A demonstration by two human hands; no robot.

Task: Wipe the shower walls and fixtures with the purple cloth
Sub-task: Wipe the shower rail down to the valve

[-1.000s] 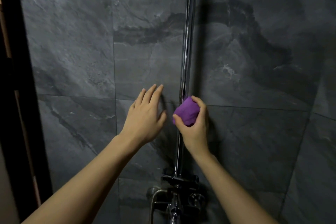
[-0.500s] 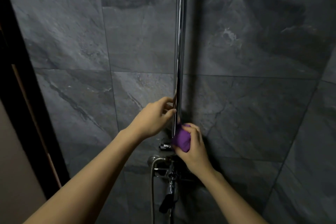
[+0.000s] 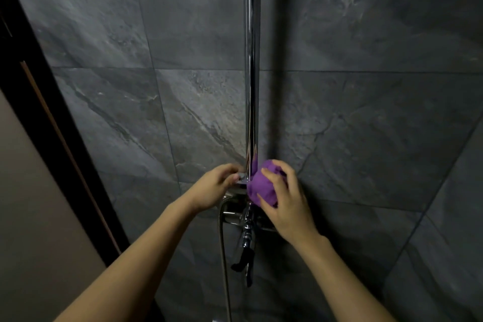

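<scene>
Shower corner, seen from above the hands.

Edges and room: a black door frame [image 3: 34, 102] runs slantwise down the left side, with a plain beige wall [image 3: 31, 217] outside it. Dark grey stone-look tiles [image 3: 104, 21] cover the shower wall to the left of the pipe and the wall [image 3: 392, 112] to its right — both broad and bare above the hands. The two forearms enter from the bottom edge, well apart low down and converging at the pipe.

Fixtures: a chrome pipe [image 3: 251, 60], upright, from the top edge down to a small bracket [image 3: 242, 180]. Below it a chrome tap [image 3: 245, 232] with a dark lever, partly shadowed; a ribbed hose [image 3: 223, 256] drops from its left side to the bottom edge.

Cloth [image 3: 262, 188]: purple, bunched into a soft ball, pressed against the base of the pipe on its right side.

Right hand [image 3: 285, 201]: fingers and thumb curled round the cloth, gripping it.

Left hand [image 3: 214, 188]: fingertips drawn together, pinching the bracket just left of the pipe.
</scene>
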